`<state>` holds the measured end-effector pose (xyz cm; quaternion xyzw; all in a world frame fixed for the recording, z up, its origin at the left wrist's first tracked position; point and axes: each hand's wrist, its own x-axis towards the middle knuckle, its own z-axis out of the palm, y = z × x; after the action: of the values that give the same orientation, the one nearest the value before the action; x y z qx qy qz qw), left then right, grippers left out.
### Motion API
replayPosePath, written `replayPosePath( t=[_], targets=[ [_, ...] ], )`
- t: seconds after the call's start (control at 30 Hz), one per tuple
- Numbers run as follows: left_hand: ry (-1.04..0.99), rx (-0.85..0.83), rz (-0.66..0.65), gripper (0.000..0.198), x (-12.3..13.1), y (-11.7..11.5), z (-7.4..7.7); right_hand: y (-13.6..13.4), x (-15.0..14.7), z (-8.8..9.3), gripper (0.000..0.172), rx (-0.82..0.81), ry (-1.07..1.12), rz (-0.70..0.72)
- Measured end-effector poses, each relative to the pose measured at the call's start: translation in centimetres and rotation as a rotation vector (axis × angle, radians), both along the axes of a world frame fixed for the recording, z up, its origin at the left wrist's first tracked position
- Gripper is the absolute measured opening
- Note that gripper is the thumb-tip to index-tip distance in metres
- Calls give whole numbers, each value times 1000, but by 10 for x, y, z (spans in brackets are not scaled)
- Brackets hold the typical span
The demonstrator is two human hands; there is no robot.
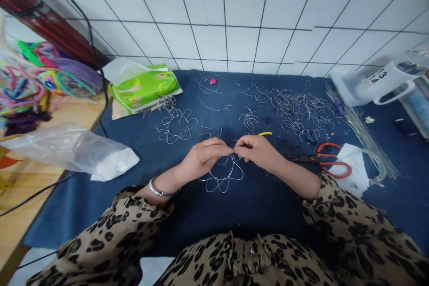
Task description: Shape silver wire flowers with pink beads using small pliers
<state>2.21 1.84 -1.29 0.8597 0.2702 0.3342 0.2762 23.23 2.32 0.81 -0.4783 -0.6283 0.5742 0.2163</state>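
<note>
My left hand [208,155] and my right hand [254,149] meet over the blue cloth, fingertips pinched together on the upper edge of a wire flower [223,182]. This flower has thin silvery loops around a ring with small pink beads. Its top part is hidden behind my fingers. A second wire flower [177,127], with loops all the way around, lies flat to the left of my hands. Just beyond my right hand, a yellow handle tip [265,133] shows; the rest of that tool is covered.
Orange-handled scissors [337,164] lie on white paper at right. Tangled wire pieces [298,105] spread behind my right hand, with straight wires [372,143] beyond. A green tissue pack [145,88], a plastic bag [77,154] and a white mug [389,81] stand around the sides. A tiled wall closes the back.
</note>
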Motion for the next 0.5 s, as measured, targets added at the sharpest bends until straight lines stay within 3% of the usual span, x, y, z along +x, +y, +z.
replayPosePath(
  t=[0.3, 0.5],
  targets=[
    [-7, -176, 39, 13, 3, 2, 1, 0, 0, -4, 15, 43, -16, 13],
    [-42, -407, 104, 10, 6, -3, 3, -1, -1, -3, 15, 49, -49, 14]
  ],
)
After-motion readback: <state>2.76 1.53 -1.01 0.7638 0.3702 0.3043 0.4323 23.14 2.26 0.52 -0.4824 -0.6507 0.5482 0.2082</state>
